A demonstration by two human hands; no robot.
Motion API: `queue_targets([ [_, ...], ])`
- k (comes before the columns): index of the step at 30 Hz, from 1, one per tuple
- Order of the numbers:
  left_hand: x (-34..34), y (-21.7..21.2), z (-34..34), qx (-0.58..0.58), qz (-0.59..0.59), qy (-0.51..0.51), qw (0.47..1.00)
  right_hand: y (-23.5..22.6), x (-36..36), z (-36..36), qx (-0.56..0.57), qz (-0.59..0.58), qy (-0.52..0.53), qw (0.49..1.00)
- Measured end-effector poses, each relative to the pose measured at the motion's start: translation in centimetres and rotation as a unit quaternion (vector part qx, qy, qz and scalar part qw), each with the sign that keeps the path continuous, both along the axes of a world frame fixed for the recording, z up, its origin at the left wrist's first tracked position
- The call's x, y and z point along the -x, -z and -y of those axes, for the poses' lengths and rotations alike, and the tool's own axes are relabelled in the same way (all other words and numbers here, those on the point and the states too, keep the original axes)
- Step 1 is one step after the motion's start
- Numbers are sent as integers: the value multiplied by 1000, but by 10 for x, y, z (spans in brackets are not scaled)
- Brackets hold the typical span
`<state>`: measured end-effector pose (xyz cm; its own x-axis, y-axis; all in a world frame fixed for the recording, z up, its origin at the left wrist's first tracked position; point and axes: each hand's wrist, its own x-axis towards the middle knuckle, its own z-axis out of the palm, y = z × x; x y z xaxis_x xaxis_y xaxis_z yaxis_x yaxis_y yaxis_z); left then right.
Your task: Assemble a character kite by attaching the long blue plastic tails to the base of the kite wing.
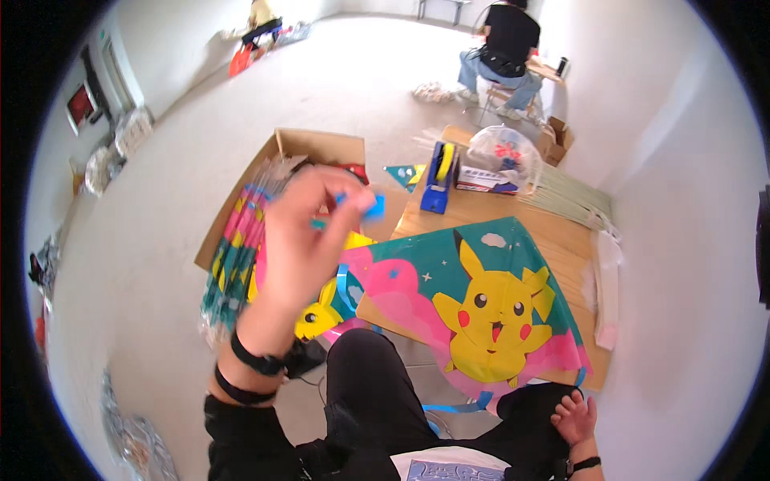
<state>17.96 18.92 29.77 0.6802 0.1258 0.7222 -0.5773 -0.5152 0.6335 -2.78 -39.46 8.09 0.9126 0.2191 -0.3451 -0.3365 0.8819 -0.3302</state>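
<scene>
Blue scrap (374, 208) pinched in the left grip (309, 220), right grip (574, 418) loose, empty — unheld kite (496, 321) overhangs the surface's (473, 212) near edge, could slide off!

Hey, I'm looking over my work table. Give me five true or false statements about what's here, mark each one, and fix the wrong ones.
1. The left hand pinches a small blue piece. True.
2. The right hand grips the tape dispenser. False: it is empty; the dispenser stands on the table.
3. The printed sheet lies partly on the table. True.
4. The cardboard box is empty. False: wrapped packages stick out of it.
5. A person sits in the background. True.
</scene>
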Motion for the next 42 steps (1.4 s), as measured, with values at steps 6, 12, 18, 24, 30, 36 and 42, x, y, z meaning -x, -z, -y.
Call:
queue_targets([
  [6,85,-40,85,102,-77,206,970,-46,-54,-48,177,236,-174,940],
  [12,137,-80,134,133,-17,283,950,-87,-75,-122,472,437,-83,761],
  [18,166,-100,128,132,-41,228,964,-85,-51,-160,520,441,-85,727],
  [24,178,-99,123,183,-90,304,930,-94,-43,-182,470,535,-158,684],
  [30,179,-97,149,181,-186,347,901,-100,-23,-212,447,544,-213,678],
  [36,143,-84,164,149,-178,271,934,-86,-12,-220,462,471,-319,680],
  [42,95,-16,144,131,-173,157,963,-95,8,-193,321,281,-314,848],
])
